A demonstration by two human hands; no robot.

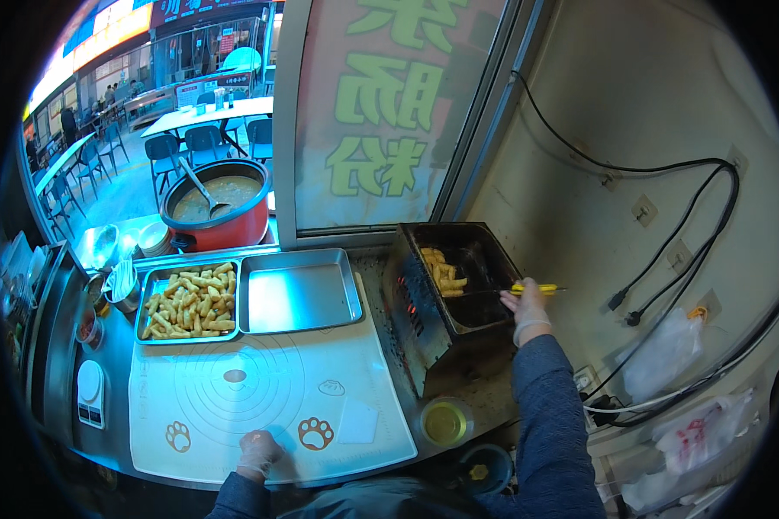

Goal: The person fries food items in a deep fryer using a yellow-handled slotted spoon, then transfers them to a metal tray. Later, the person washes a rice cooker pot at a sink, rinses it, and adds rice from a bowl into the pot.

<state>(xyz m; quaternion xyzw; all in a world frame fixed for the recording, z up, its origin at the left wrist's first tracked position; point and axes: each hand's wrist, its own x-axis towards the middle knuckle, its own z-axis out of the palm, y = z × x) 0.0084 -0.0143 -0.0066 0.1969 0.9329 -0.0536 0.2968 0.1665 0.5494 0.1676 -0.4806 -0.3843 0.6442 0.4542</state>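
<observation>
My right hand (528, 313), in a clear glove, is closed round a thin yellow-handled tool (541, 287) over the right side of a dark, grease-stained fryer (437, 342). The tool's exact kind is hard to make out. Golden fried dough pieces (442, 273) lie in the fryer's left part. Low over the front of a pale printed mat (260, 394), my left hand (260, 451) is gloved too, its fingers curled in with nothing visible in them. A metal tray (225, 338) heaped with golden dough sticks (192, 303) stands at the mat's back edge, beside a second, shiny tray (301, 291).
A red pot (234, 227) of soup with a ladle (203, 188) stands on the window ledge. A white scale (91, 394) sits left of the mat. Near the fryer's front is a cup of yellow liquid (445, 422). Black cables (692, 281) hang along the right wall.
</observation>
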